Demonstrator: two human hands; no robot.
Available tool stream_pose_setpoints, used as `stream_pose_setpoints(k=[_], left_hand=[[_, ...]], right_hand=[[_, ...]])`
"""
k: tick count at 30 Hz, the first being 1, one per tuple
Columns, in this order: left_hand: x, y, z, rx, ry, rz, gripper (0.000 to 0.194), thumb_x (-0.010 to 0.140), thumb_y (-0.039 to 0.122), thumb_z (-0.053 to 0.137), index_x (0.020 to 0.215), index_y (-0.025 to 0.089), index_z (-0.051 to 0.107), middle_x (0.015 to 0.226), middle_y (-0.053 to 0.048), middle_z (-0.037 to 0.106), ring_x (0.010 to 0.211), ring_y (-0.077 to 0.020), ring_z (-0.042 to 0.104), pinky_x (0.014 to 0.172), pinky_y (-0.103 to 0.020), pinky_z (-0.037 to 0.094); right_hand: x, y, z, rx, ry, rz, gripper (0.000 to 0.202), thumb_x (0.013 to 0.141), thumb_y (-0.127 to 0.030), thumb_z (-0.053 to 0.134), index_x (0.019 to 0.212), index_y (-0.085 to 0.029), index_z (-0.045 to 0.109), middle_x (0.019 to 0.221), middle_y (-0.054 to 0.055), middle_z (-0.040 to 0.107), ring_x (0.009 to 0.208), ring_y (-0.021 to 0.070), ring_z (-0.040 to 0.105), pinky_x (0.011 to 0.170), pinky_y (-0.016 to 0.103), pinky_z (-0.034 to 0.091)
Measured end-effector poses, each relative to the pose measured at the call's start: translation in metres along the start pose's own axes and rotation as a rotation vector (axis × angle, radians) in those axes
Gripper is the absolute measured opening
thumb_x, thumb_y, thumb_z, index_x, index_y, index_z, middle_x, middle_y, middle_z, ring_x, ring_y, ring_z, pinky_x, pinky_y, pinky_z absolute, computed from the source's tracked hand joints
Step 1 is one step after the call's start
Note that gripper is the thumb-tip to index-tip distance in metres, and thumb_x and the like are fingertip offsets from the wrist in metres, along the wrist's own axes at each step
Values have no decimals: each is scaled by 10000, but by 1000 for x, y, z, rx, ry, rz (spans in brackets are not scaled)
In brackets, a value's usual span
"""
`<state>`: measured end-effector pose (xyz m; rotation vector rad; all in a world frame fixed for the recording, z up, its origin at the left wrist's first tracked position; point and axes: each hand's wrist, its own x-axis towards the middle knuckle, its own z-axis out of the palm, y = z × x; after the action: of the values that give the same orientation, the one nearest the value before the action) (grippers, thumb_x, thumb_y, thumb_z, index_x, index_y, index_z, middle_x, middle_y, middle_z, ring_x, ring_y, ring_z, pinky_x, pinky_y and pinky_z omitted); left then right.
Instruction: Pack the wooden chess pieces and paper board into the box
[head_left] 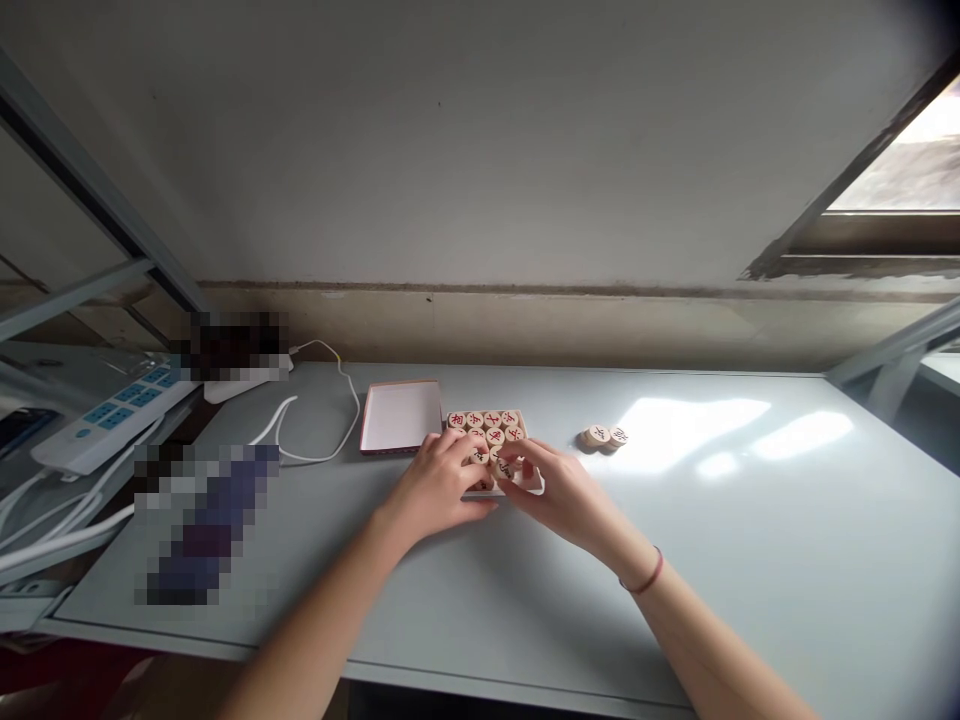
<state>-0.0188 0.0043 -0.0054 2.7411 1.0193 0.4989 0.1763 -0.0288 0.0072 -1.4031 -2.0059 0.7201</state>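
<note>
A small open box (535, 482) holds rows of round wooden xiangqi pieces (493, 419). Red characters mark those in the far rows, black ones those nearer me. My left hand (442, 485) is spread over the box's left side, fingertips on or just above the pieces, thumb along the near edge. At the box's near right part, my right hand (551, 490) pinches a black-marked xiangqi piece (504, 467) between thumb and fingers. That piece is tilted, and the fingers partly cover it. Both hands hide some of the pieces and the box's walls.
The box lid (403, 416) lies inside up, left of the box. A few loose xiangqi pieces (606, 436) sit together to the right. White cables (315, 459) and a power strip (120, 415) occupy the left side of the grey table (750, 560). A wall (480, 180) stands behind.
</note>
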Motion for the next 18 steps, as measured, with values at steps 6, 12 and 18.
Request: stream_pose_setpoints(k=[6, 12, 18], left_hand=[[0, -6, -8, -68, 14, -91, 371, 664, 361, 776, 959, 225, 597, 1129, -61, 593, 1052, -259, 514, 905, -424, 436], [-2, -6, -8, -72, -29, -94, 403, 693, 355, 756, 1049, 244, 604, 1212, -63, 551, 1111, -263, 479, 936, -441, 436], [-1, -4, -2, -84, 6, -37, 424, 695, 406, 754, 1059, 252, 600, 1238, -69, 529, 1142, -274, 461, 956, -450, 434]], right_hand=[[-2, 1, 14, -241, 25, -52, 129, 873, -320, 561, 824, -219, 624, 779, 39, 642, 695, 165, 580, 582, 266, 449], [-2, -5, 19, -215, -32, -106, 200, 914, -324, 507, 929, -236, 685, 872, 54, 678, 809, 186, 610, 693, 300, 499], [4, 22, -9, -255, 198, 44, 325, 915, -387, 440, 1086, -205, 647, 1096, 110, 638, 648, 153, 614, 628, 314, 501]])
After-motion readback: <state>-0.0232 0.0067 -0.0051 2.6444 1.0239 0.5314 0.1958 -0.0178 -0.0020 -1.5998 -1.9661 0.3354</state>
